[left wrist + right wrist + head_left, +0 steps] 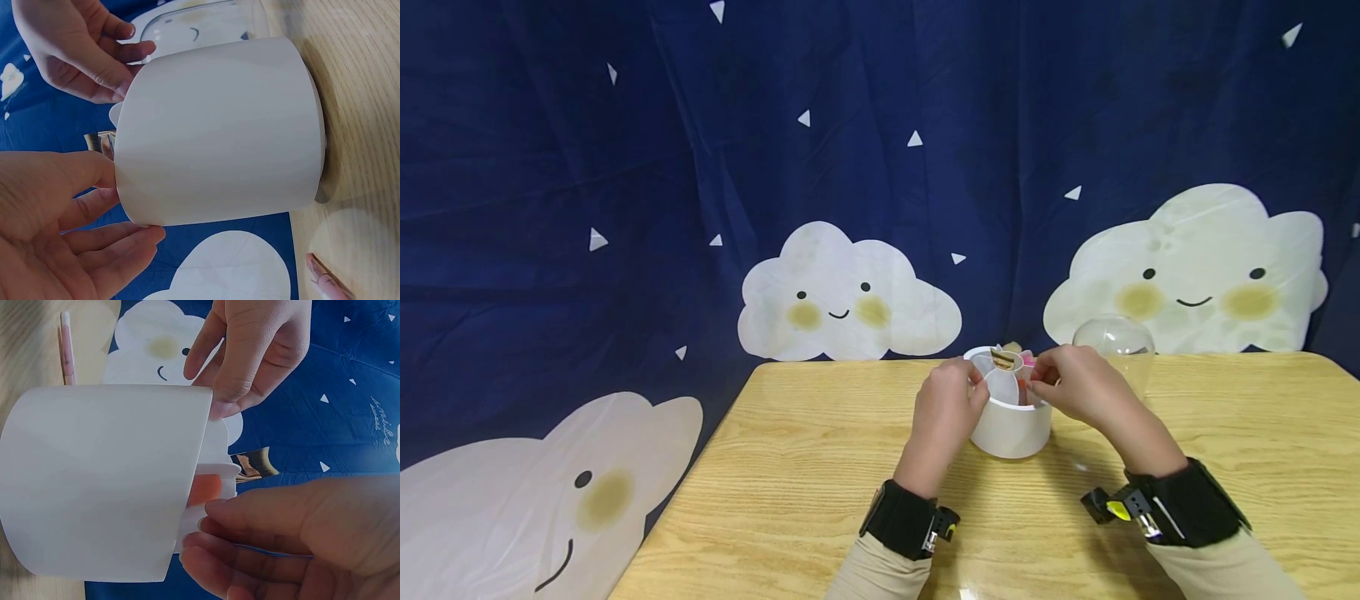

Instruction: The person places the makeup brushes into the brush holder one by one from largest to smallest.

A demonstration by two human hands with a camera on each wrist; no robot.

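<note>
A round white holder [1011,429] with inner dividers stands on the wooden table between both hands. My left hand [946,408] grips its left rim, thumb and fingers bent at the edge in the left wrist view. On the opposite side my right hand [1078,382] pinches at the holder's upper edge, thumb beside a white divider. Close to those fingertips an orange piece [206,489] shows inside a compartment. A shiny gold strip [1002,360] sticks up at the centre, and something pink [1027,358] shows at the back right. The wall hides the compartments' lower parts.
Behind the right hand stands a clear dome [1114,337] on the table [820,475]. A slim pink stick [67,350] lies on the tabletop in the right wrist view. A dark blue curtain [850,100] with pale cloud shapes [842,333] hangs beyond the table.
</note>
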